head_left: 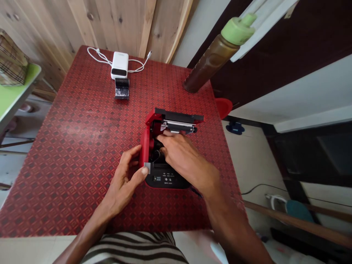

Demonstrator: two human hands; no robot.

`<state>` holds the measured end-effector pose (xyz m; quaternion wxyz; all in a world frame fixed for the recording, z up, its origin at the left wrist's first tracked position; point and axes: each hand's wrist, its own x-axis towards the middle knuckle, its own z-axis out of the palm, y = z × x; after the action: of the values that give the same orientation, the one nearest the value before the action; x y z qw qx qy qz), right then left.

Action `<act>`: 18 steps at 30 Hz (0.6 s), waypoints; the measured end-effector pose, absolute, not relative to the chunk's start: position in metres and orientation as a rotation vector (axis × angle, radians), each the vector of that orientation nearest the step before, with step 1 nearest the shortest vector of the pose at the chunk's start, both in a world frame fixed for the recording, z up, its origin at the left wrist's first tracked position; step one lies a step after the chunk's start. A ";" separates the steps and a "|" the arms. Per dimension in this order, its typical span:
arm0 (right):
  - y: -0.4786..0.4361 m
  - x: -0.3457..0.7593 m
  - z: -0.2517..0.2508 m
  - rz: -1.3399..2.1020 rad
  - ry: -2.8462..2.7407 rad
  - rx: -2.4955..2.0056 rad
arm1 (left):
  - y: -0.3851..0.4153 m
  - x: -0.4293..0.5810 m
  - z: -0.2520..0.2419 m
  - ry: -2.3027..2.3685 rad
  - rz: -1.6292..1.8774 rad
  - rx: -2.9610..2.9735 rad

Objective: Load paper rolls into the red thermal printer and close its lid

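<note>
A red and black device [167, 179] with its lid raised stands on the patterned red table. My left hand [128, 176] grips the device's left side, thumb on the grey front corner and fingers along the red outer wall. My right hand [183, 156] reaches into the opening under the lid, its fingers bent down inside; the fingertips and anything between them are hidden. Below the lid shows a dark roller [178, 126] with a pale strip. Behind the device, to the left, lies a small black piece [121, 89] with a shiny face.
A white power bank [120, 65] with a white cable [100, 55] lies at the back of the red table [90, 154]. Near the back right corner stands a tall brown bottle [209, 58] with a green cap. A plaid bag [12, 62] is at the far left.
</note>
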<state>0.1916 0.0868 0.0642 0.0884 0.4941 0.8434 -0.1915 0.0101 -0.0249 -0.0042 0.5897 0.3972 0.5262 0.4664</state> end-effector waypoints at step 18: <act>0.071 0.212 0.055 -0.744 2.928 1.512 | -0.024 0.009 -0.005 1.223 1.105 0.977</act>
<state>0.2119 0.0714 0.0550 -0.1180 0.4444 0.8607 -0.2187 0.0089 -0.0240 -0.0053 0.5753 0.4170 0.5221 0.4718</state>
